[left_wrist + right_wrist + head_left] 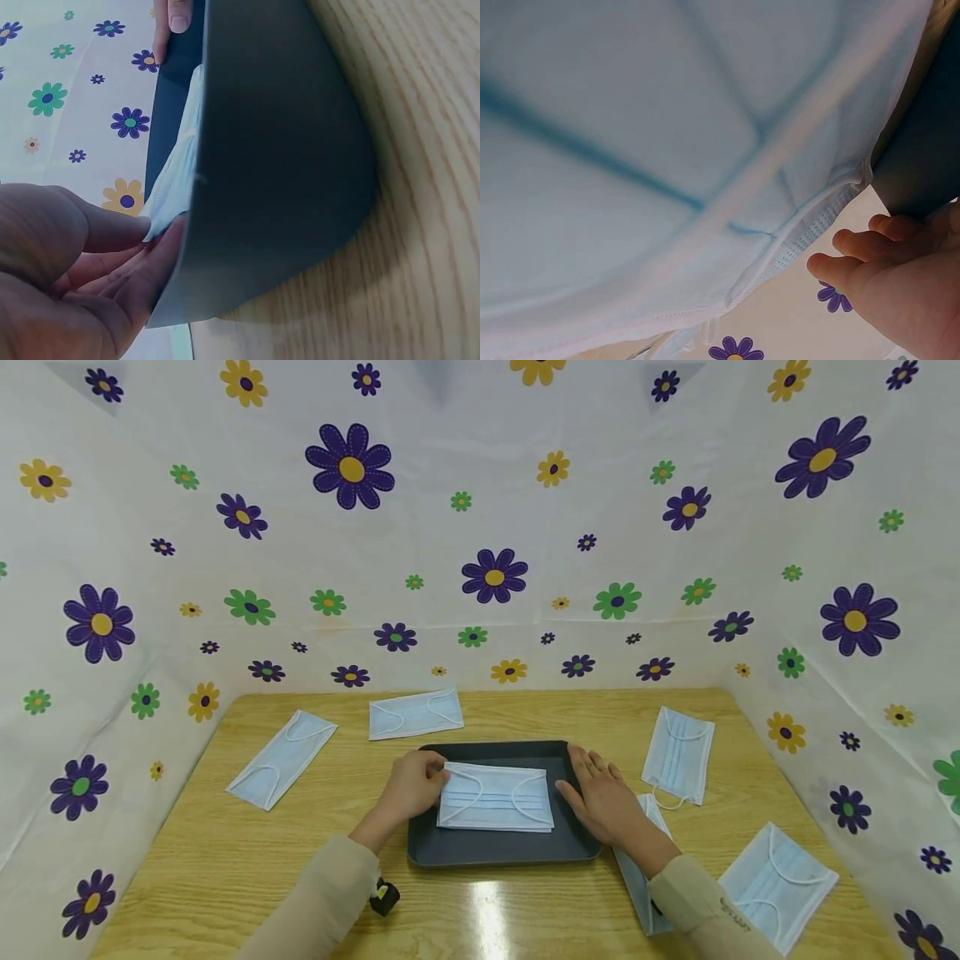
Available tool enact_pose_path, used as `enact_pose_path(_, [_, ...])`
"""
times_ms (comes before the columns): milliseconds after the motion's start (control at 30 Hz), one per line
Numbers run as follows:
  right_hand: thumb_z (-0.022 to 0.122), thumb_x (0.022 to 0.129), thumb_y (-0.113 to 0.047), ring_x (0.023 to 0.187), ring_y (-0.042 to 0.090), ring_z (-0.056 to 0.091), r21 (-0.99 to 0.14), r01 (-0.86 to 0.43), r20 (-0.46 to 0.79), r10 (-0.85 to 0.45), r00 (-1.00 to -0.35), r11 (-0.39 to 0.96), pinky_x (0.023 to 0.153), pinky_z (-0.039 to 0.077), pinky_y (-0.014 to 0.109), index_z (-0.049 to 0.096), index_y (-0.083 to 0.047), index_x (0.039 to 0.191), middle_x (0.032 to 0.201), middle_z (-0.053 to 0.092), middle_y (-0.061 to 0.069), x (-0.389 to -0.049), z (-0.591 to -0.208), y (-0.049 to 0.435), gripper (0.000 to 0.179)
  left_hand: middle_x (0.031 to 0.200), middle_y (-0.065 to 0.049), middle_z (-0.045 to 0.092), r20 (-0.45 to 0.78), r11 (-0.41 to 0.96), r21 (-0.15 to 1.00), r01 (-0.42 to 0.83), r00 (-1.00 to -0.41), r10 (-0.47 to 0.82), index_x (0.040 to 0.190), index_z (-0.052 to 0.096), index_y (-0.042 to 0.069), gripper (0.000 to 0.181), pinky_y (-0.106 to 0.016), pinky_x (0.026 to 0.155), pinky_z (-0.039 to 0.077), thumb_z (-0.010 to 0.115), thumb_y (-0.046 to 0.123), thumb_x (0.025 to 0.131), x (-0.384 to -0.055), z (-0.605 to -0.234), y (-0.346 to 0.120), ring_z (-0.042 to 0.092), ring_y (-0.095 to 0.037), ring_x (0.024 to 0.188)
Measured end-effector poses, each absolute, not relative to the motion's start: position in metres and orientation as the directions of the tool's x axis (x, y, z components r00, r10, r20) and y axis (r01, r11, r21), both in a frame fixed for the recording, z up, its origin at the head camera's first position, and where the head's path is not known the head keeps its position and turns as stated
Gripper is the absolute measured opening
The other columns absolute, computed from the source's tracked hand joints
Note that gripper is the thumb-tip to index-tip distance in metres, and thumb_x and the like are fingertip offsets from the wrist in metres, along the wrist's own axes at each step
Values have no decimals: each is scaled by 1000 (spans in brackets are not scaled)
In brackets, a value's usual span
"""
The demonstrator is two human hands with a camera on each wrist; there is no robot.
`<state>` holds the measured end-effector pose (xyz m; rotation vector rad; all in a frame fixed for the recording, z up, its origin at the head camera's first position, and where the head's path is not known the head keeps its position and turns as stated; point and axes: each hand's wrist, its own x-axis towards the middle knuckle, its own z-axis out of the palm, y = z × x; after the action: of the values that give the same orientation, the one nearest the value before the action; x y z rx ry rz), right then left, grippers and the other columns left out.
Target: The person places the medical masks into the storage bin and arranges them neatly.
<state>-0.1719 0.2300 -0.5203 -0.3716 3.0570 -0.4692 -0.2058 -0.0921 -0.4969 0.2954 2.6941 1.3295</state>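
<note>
A dark grey rectangular tray (502, 852) sits on the table with a pleated light-blue face mask (495, 817) lying flat inside it, ear loops on top. At the tray's left side, my left hand (408, 789) pinches the mask's left edge between thumb and fingers. The left wrist view has the thumb (112, 229) on the mask's end (176, 184), just inside the tray wall. Across from it, my right hand (606, 802) rests along the tray's right rim, fingers extended. Another mask (637, 893) lies partly hidden beneath the right forearm.
More masks lie around the tray: one at left (283, 760), one behind (416, 713), one at far right (678, 753) and one at front right (780, 885). A small black object (385, 897) is beside the left sleeve. Flower-printed cloth (420, 543) encloses the table's back and sides.
</note>
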Motion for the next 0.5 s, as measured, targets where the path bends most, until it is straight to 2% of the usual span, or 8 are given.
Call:
enact_pose_path(167, [47, 112, -41, 154, 50, 35, -306, -243, 30, -246, -969, 921, 122, 28, 70, 25, 6, 164, 166, 35, 29, -172, -520, 230, 73, 73, -12, 71, 60, 621, 760, 193, -972, 229, 115, 72, -11, 21, -25, 49, 51, 67, -7, 95, -206, -496, -92, 67, -16, 53])
enact_pose_path(300, [48, 112, -40, 153, 51, 36, -305, -254, 43, -254, -966, 918, 121, 30, 71, 26, 7, 163, 165, 36, 29, -172, -519, 230, 72, 77, -13, 72, 85, 656, 723, 216, -970, 226, 113, 74, -9, 20, -24, 50, 49, 68, -7, 95, -206, -499, -91, 62, -12, 57])
enact_pose_path(500, [47, 112, -40, 153, 50, 35, -306, -246, 32, -248, -968, 920, 121, 29, 70, 26, 7, 163, 166, 35, 29, -172, -520, 230, 73, 86, -18, 75, 126, 705, 658, 264, -962, 242, 109, 76, -9, 16, -26, 56, 50, 67, -8, 95, -205, -500, -89, 61, -15, 65])
